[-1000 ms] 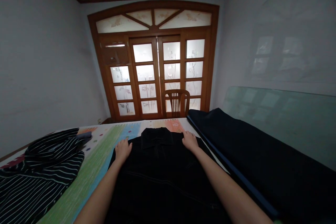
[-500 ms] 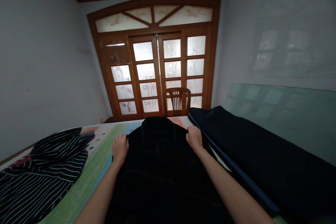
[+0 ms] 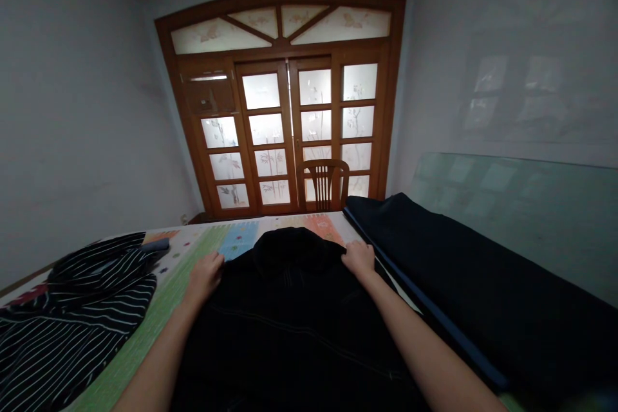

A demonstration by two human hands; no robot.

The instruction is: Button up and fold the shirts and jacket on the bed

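A black collared shirt or jacket [image 3: 294, 322] with pale stitching spreads out in front of me, its collar at the far end. My left hand [image 3: 206, 273] is closed on its left shoulder. At the other shoulder, my right hand [image 3: 360, 259] grips the cloth with bent fingers. The lower part of the garment runs out of view at the bottom, between my forearms. Under it lies a patterned bedsheet [image 3: 241, 236] in green, blue, orange and white.
A black garment with white stripes [image 3: 96, 309] lies crumpled on the left, a small grey roll [image 3: 155, 244] by it. Along the right side is a dark blue folded pad [image 3: 449, 257], before a pale green panel [image 3: 512, 206]. A wooden chair [image 3: 322, 183] stands beyond the far edge, before glazed doors.
My left hand has moved left and slightly down, and the shoulders are stretched wider. The collar has dropped lower and its flap no longer shows flat. My right hand stays nearly in place.
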